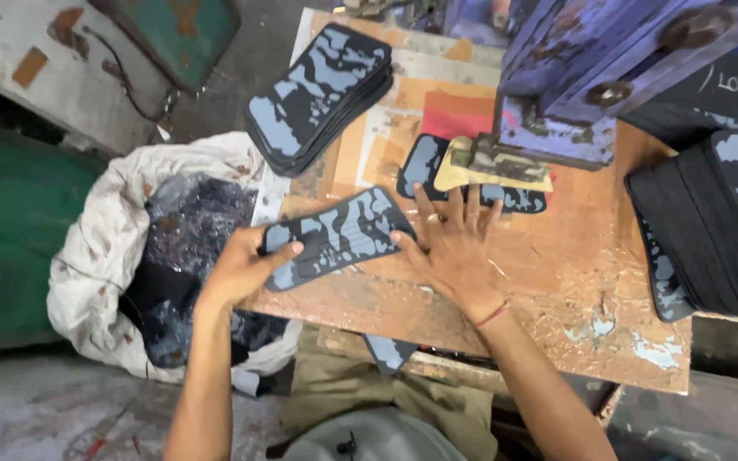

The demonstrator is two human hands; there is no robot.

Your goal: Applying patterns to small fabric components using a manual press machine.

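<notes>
My left hand (pixel 245 266) grips the left end of a dark sole-shaped piece (pixel 339 235) with pale blue blotches, holding it just over the wooden bench (pixel 557 282). My right hand (pixel 454 243) lies flat on the bench with fingers spread, its thumb touching the right end of that piece. Just beyond my right fingers another dark patterned piece (pixel 424 164) lies under a cream-coloured cutting die (pixel 493 166) beneath the blue press head (pixel 582 77).
A stack of the same patterned pieces (pixel 318 94) sits at the bench's far left. A larger stack of dark pieces (pixel 711 230) lies at the right. A white sack (pixel 100 248) of dark scraps stands on the floor to the left, by a green machine part (pixel 10 248).
</notes>
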